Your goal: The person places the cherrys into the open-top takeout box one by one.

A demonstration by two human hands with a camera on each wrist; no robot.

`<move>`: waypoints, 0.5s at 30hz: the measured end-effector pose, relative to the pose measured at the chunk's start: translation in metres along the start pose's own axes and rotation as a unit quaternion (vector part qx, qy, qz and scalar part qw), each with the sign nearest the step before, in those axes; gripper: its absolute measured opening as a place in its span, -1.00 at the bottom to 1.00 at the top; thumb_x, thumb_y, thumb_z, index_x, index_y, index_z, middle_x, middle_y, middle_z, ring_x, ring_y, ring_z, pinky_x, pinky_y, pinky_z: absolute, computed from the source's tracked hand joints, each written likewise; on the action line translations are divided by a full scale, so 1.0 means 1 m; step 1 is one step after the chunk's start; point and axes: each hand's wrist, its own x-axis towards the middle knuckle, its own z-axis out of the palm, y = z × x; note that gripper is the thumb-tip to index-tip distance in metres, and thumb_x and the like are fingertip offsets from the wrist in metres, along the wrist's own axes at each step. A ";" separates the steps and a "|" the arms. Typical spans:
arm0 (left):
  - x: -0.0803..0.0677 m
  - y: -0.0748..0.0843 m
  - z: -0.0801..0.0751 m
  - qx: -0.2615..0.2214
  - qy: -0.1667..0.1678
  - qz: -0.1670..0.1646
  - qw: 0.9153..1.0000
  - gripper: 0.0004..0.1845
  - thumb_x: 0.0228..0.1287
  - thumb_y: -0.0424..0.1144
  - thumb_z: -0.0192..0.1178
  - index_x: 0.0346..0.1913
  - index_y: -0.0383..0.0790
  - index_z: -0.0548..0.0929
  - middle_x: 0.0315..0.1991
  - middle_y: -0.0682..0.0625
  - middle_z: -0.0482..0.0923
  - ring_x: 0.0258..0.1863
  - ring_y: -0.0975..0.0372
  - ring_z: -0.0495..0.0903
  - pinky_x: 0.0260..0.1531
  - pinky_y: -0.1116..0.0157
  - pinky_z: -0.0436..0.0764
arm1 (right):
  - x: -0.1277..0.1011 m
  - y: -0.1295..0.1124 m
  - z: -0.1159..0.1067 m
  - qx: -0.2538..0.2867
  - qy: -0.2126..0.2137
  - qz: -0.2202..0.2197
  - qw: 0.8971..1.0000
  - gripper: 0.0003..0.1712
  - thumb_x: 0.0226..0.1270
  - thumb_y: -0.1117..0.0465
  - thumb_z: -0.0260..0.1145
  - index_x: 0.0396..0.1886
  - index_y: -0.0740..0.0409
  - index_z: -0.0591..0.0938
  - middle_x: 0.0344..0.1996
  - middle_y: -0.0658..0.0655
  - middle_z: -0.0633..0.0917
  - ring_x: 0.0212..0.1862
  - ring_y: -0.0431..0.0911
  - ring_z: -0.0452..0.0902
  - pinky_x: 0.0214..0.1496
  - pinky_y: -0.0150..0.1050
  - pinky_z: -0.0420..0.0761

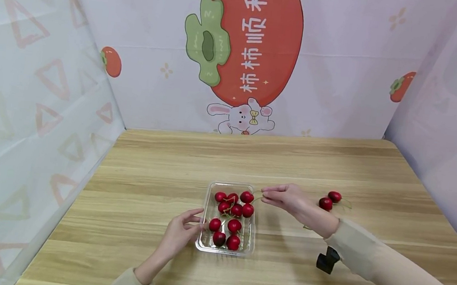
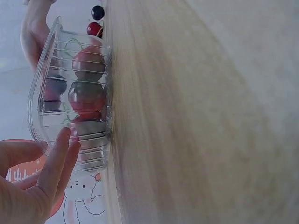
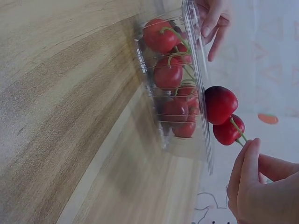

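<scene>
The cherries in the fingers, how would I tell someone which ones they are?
Start at the clear plastic tray on the wooden table. At its far right edge the right hand pinches green stems, dangling two cherries over the rim. Unlike the others in the tray or loose on the table, these hang.

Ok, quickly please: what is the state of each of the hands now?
Left hand: open, straight fingers touching the side of the clear plastic tray.
Right hand: pinching the stems of a pair of cherries over the tray.
</scene>
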 end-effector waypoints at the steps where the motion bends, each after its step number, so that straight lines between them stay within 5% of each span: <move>1: 0.000 0.000 0.000 0.000 0.000 0.000 1.000 -0.56 0.08 -0.48 0.14 0.08 -0.45 0.41 -0.23 -0.32 0.55 -0.33 -0.03 0.61 -0.48 0.19 0.63 | 0.001 0.000 0.001 0.001 0.003 0.001 1.000 -0.57 0.20 0.45 0.11 0.04 0.62 0.33 -0.26 0.15 0.61 -0.26 -0.16 0.61 -0.04 -0.30 0.53; 9: 0.000 0.000 0.000 -0.012 0.000 -0.003 1.000 -0.56 0.07 -0.50 0.13 0.08 -0.45 0.41 -0.23 -0.33 0.55 -0.31 -0.04 0.61 -0.48 0.20 0.63 | 0.007 0.000 0.008 0.021 0.011 -0.001 1.000 -0.59 0.19 0.49 0.10 0.03 0.65 0.33 0.02 0.45 0.44 -0.19 -0.06 0.60 -0.07 -0.31 0.54; 15: 0.000 0.001 0.001 -0.002 0.001 0.001 1.000 -0.57 0.08 -0.49 0.13 0.08 -0.45 0.41 -0.23 -0.33 0.55 -0.34 -0.02 0.61 -0.51 0.21 0.63 | 0.011 0.001 0.012 0.002 0.014 -0.002 1.000 -0.61 0.18 0.49 0.11 0.00 0.65 0.36 0.00 0.46 0.45 -0.24 -0.09 0.61 -0.11 -0.32 0.57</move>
